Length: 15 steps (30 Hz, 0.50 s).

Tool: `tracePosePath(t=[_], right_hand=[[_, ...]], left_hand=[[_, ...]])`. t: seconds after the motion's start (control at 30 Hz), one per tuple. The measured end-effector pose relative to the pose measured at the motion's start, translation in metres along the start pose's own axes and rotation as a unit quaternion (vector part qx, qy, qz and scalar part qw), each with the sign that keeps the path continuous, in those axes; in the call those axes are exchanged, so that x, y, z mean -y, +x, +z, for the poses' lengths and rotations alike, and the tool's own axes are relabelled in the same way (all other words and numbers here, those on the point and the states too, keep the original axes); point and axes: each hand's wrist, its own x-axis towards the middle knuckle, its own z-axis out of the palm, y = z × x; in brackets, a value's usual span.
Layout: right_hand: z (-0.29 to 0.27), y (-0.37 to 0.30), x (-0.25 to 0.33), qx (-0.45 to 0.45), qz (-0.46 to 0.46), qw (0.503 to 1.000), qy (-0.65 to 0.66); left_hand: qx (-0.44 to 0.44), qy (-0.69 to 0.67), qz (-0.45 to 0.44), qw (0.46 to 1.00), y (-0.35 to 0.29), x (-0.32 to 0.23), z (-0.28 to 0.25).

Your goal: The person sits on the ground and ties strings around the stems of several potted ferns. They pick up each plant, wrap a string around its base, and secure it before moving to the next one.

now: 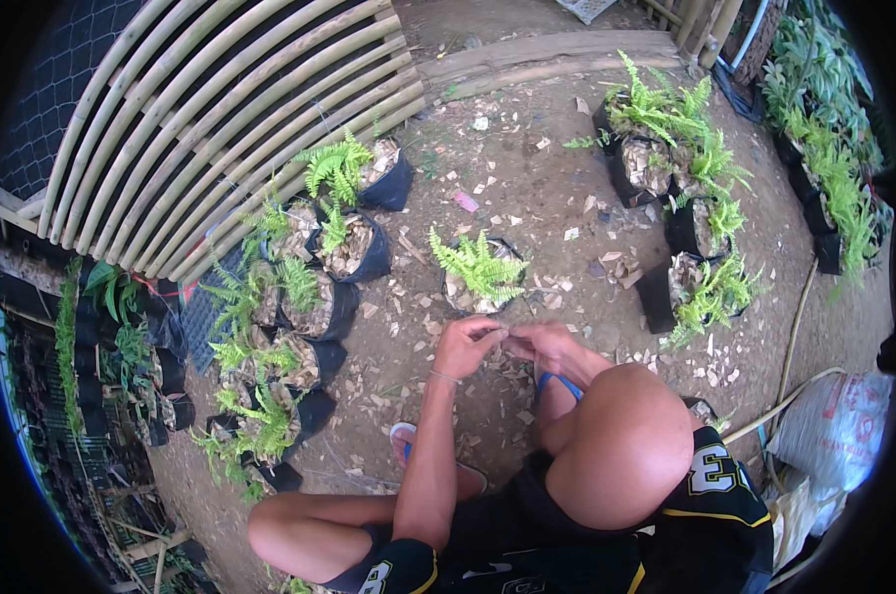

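Observation:
My left hand (pixel 468 343) and my right hand (pixel 547 345) meet in front of me, fingertips together. Both are closed in a pinch; whatever lies between them is too small to make out. Just beyond the fingers stands a black grow bag (pixel 455 293) filled with pale chips, and a bright green fern (pixel 477 265) grows from it. The hands hide the near side of this bag. Neither hand visibly touches the fern's fronds.
Potted ferns in black bags (pixel 334 307) line the left, beside a bamboo slat fence (pixel 240 109). More fern bags (pixel 656 292) stand at right. A white sack (pixel 832 431) sits at the far right. Wood chips litter the dirt floor (pixel 408 376).

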Motion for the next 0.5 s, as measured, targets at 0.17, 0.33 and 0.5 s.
tracePosePath(t=[0.17, 0.33, 0.5], right_hand=[[0.004, 0.006, -0.003, -0.068, -0.076, 0.994, 0.026], [0.002, 0.011, -0.003, -0.101, -0.080, 0.988, 0.090], [0.001, 0.004, -0.005, -0.081, -0.067, 0.991, 0.080]], left_hand=[[0.018, 0.047, 0.054, 0.997, 0.002, -0.003, 0.002], [0.035, 0.088, 0.055, 0.994, 0.003, -0.008, 0.003], [-0.110, 0.254, 0.117, 0.954, 0.001, -0.007, -0.002]])
